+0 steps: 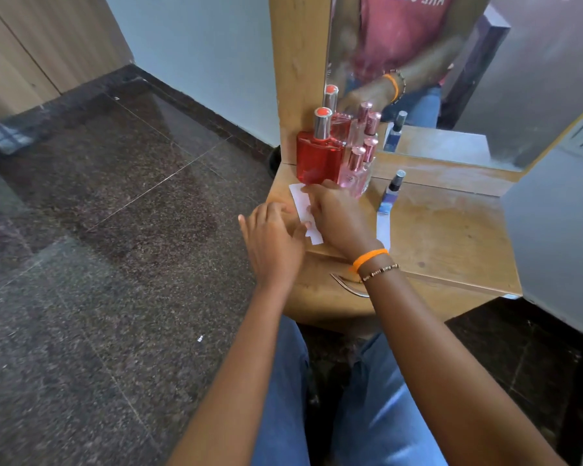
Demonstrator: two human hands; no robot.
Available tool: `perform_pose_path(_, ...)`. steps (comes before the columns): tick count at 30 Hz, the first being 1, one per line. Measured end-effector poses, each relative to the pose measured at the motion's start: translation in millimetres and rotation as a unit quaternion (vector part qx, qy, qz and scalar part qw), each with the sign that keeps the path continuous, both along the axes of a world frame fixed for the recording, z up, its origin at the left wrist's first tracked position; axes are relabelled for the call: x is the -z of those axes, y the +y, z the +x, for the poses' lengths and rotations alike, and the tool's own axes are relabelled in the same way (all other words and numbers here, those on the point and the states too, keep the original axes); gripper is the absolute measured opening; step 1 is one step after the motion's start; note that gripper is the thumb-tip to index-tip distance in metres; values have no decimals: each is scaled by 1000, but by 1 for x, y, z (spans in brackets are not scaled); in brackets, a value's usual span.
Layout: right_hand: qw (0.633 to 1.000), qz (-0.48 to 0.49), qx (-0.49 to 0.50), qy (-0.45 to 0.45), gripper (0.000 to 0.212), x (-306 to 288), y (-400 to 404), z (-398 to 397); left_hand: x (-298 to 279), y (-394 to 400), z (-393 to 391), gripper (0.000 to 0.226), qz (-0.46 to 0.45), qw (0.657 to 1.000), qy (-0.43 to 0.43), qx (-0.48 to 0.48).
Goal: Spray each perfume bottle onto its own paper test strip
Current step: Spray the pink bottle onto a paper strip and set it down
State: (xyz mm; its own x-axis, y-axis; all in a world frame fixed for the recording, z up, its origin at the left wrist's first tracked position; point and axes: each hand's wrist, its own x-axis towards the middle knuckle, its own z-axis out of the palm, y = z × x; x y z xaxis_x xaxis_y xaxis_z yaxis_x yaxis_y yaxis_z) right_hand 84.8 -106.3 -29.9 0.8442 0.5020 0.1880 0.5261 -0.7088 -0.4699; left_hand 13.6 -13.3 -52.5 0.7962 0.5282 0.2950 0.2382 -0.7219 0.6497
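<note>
I see both hands on the white paper strips [305, 210] lying flat on the worktop [445, 230] before the red bottle [318, 153], right hand [337, 216] fingers pinching one, left hand [273, 237] fingers spread flat beside; I judge the paper light, floppy, best lifted by an edge.

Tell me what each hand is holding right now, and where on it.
The right hand pinches a white paper test strip near its middle, on the wooden shelf. The left hand rests beside the strip's near end; whether it grips it cannot be told.
</note>
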Motion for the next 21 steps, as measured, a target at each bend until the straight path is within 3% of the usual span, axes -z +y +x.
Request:
perform_pose_path(5,994,-107,-16,17,41,4,9,11,8,4,8,53,-8,999,29,11)
perform_pose_path(9,995,-94,-4,30,38,6,11,11,11,5,7,54,-9,999,32,23)
perform_pose_path(16,998,47,39,25,34,13,9,2,11,3,5,45,-1,999,44,31)
perform_pose_path(21,977,198,68,52,29,13,9,-9,8,4,4,45,-5,998,51,37)
